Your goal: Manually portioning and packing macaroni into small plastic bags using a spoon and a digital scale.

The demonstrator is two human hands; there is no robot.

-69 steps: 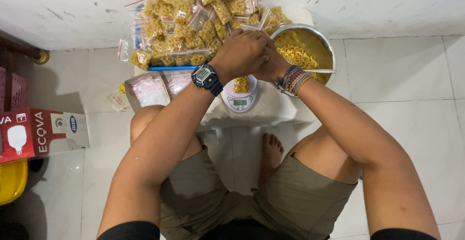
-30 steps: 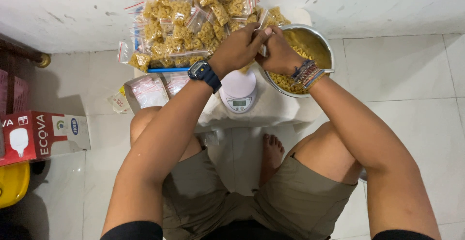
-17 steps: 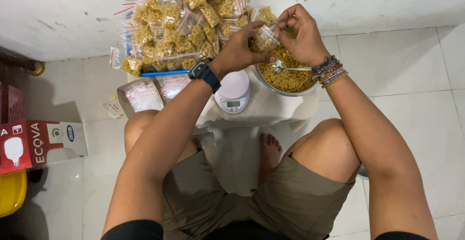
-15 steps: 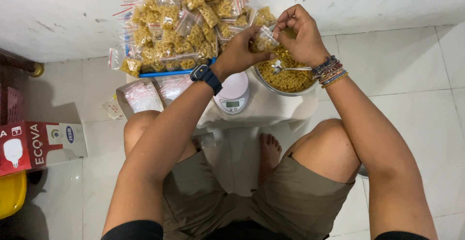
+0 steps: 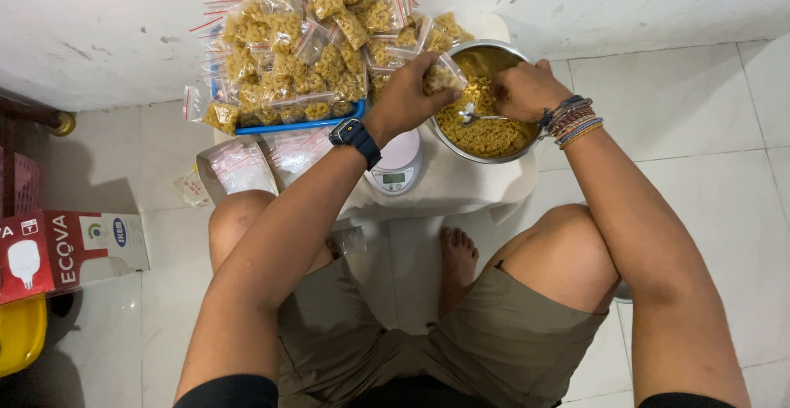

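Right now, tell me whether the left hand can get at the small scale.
Probably yes. The left hand holds a small bag over the metal bowl, and the scale sits uncovered just below that wrist. It would likely need to put the bag down first.

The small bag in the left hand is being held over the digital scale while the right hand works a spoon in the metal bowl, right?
Not quite. In the head view the left hand holds the small bag over the metal bowl of pasta, not over the digital scale, which sits bare nearer the person. The right hand does hold the spoon in the bowl.
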